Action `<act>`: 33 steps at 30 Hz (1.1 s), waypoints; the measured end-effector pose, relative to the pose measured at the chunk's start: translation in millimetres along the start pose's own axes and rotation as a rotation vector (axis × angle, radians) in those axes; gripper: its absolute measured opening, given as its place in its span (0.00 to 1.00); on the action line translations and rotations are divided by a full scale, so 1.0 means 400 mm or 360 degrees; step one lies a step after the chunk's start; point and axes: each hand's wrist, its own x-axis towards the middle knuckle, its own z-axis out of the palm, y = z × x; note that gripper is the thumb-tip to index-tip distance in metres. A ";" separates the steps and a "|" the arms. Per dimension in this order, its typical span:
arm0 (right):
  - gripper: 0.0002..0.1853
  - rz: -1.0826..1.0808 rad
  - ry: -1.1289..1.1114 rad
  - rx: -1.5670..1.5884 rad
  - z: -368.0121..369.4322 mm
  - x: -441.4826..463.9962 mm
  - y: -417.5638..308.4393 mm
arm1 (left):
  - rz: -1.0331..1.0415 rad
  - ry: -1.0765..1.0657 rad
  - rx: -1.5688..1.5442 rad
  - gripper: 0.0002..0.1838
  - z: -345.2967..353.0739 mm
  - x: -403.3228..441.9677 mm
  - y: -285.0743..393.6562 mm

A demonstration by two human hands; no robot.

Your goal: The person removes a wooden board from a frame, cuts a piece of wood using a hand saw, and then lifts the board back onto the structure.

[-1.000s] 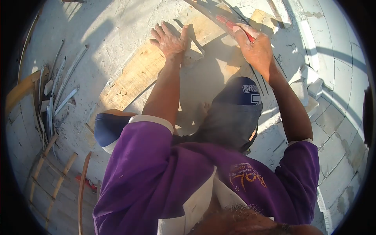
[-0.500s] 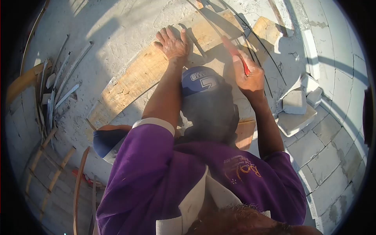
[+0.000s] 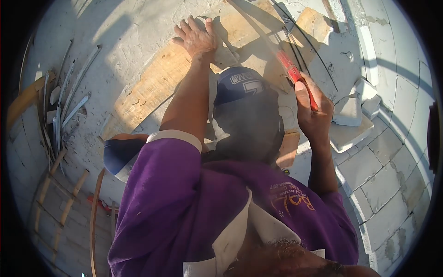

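My left hand lies flat with fingers spread, pressing near the upper edge of a pale wooden plank on the ground. A greyish flat piece shows beside its heel; its kind is unclear. My right hand is wrapped round the red handle of a hand saw. The thin saw blade slants up and left from the handle, across the wood at the top of the view. Its far end runs out of sight.
Dark thin rods lie just beyond the saw. White blocks are piled at right by a block wall. Metal strips lean at left above a wooden ladder-like frame. Dark blue printed fabric sits between my arms.
My right hand has drawn the saw back, down and to the right, so more of the red handle shows. My left hand stays on the wood, slightly shifted in view.
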 end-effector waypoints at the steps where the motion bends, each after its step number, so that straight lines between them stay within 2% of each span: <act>1: 0.15 0.0023 0.0013 0.0001 -0.038 -0.040 -0.003 | -0.0005 0.0011 -0.0010 0.42 -0.008 0.003 0.006; 5: 0.15 0.0035 0.0052 0.0044 -0.042 -0.034 -0.010 | -0.0036 -0.0137 -0.0033 0.39 -0.028 0.000 0.020; 7: 0.16 0.0206 0.0007 0.0036 0.050 0.070 0.014 | -0.0051 -0.0152 -0.0026 0.38 -0.035 -0.005 0.014; 9: 0.17 0.0066 -0.0004 0.0146 0.157 0.187 0.074 | -0.0063 -0.0186 -0.0048 0.37 -0.045 0.006 0.024; 11: 0.17 0.0032 -0.0008 0.0107 0.163 0.197 0.080 | -0.0066 -0.0136 -0.0052 0.37 -0.046 0.023 0.026; 15: 0.16 -0.0060 0.0036 0.0021 0.045 0.015 0.036 | -0.0104 -0.0210 -0.0054 0.36 -0.059 0.010 0.031; 17: 0.15 0.0079 0.0032 0.0043 -0.049 -0.048 -0.014 | -0.0109 -0.0212 -0.0051 0.36 -0.049 -0.003 0.026; 20: 0.15 0.0173 0.0001 0.0024 -0.003 0.029 0.038 | -0.0081 -0.0208 0.0018 0.36 -0.051 0.001 0.025; 22: 0.15 0.0085 -0.0025 0.0134 0.112 0.182 0.077 | -0.0082 -0.0265 -0.0043 0.36 -0.067 0.010 0.029; 24: 0.16 0.0043 -0.0086 0.0044 0.125 0.257 0.037 | -0.0081 -0.0208 -0.0079 0.37 -0.057 0.009 0.026; 27: 0.17 -0.0033 -0.0147 0.0071 0.108 0.133 0.076 | -0.0068 -0.0158 -0.0034 0.37 -0.052 -0.004 0.025; 30: 0.16 -0.0097 -0.0100 -0.0071 -0.018 -0.001 0.054 | -0.0096 -0.0178 -0.0015 0.36 -0.043 0.009 0.023; 33: 0.15 -0.0059 -0.0020 0.0088 -0.022 0.005 0.072 | -0.0093 -0.0181 -0.0037 0.36 -0.054 0.020 0.037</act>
